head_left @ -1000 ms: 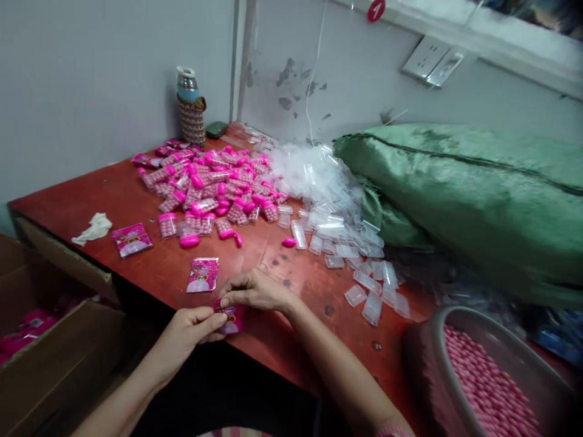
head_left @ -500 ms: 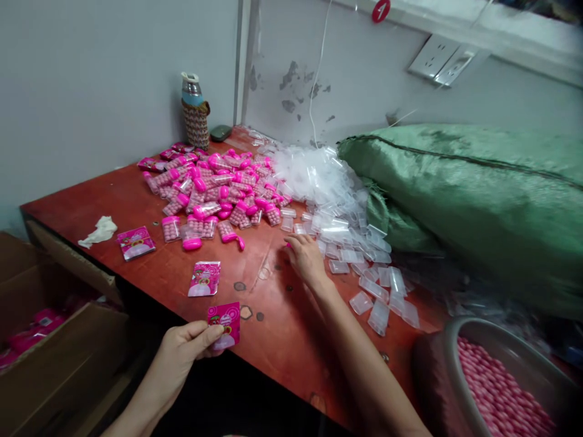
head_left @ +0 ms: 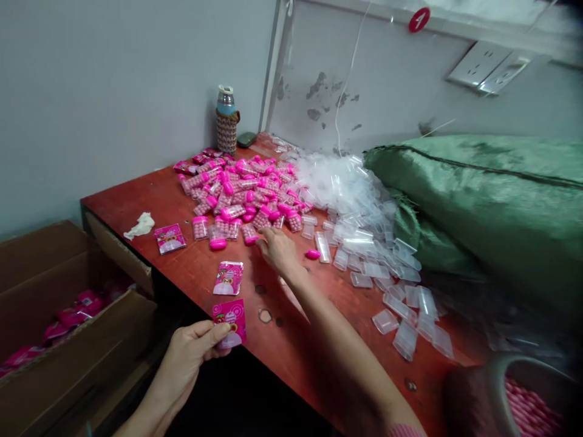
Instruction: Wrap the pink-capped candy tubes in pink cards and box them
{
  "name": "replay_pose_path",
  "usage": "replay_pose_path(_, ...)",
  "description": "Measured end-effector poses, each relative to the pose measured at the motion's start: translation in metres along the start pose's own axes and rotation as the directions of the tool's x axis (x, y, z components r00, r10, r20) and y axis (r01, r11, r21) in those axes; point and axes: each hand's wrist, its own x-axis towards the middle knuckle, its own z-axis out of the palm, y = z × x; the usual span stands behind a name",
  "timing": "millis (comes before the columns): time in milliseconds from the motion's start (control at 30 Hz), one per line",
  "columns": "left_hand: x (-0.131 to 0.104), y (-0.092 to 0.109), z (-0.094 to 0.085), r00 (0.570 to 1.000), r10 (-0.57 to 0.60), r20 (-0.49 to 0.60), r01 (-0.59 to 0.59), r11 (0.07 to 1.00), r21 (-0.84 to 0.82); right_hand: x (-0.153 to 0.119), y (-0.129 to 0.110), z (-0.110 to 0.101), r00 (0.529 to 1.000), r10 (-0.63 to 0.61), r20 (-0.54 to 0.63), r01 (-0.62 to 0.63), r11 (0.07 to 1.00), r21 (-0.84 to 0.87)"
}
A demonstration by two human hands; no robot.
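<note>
While our left hand (head_left: 194, 346) pinches a pink printed sachet (head_left: 234, 320) between thumb and folded fingers, just over the near edge of the red surface (head_left: 132, 197), our right hand (head_left: 280, 249) reaches out to the front of the heap of filled tubes (head_left: 246, 189). Its fingers are bent and only partly spread, with the tips right by the pink cap (head_left: 251, 241) of 1 bead-filled tube (head_left: 248, 231); whether they have hold of it, we can't make out at this angle.

We judge the sachet very light, thin and bendy, its glossy skin a little slippery. Our grip at its left side suits it: thumb flat on the face, the upper and right edges left free, and no hard squeeze that would crease it.

That bead-filled tube should be stiffer and slightly heavier, though light all the same. Its clear wall (flattened, it seems, rather than round) looks smooth enough to slide on its neighbours, so we would take it across the 2 broad sides, just below the cap, pressing gently in case the plastic flexes or the lid pops. Nearby, 2 more sachets (head_left: 228, 278) (head_left: 170, 238) lie flat, and those we would lift by an edge.
</note>
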Motion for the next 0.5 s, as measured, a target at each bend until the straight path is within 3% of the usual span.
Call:
replay_pose_path(67,0.000,0.002,-0.005,1.000,0.000,-0.022,0.000,1.000,-0.028,0.003,0.001,0.001,1.000,-0.001,0.022,0.001,0.999,-0.043)
replay_pose_path(167,0.002,0.007,-0.016,0.997,0.012,-0.071,-0.017,0.997,-0.079,0.007,0.011,0.001,0.982,-0.182,0.054,0.185,0.981,-0.056)
replay_pose_path(300,0.005,0.011,-0.029,0.990,0.033,-0.139,-0.056,0.985,-0.160,0.025,0.027,-0.003,0.855,-0.486,0.184,0.490,0.871,0.021)
replay_pose_path(367,0.007,0.011,-0.031,0.987,0.047,-0.154,-0.077,0.978,-0.194,0.038,0.029,-0.002,0.815,-0.530,0.234,0.530,0.845,0.070)
replay_pose_path(500,0.008,0.007,-0.031,0.984,0.091,-0.155,-0.118,0.978,-0.170,0.051,0.018,0.009,0.851,-0.473,0.226,0.480,0.877,0.030)
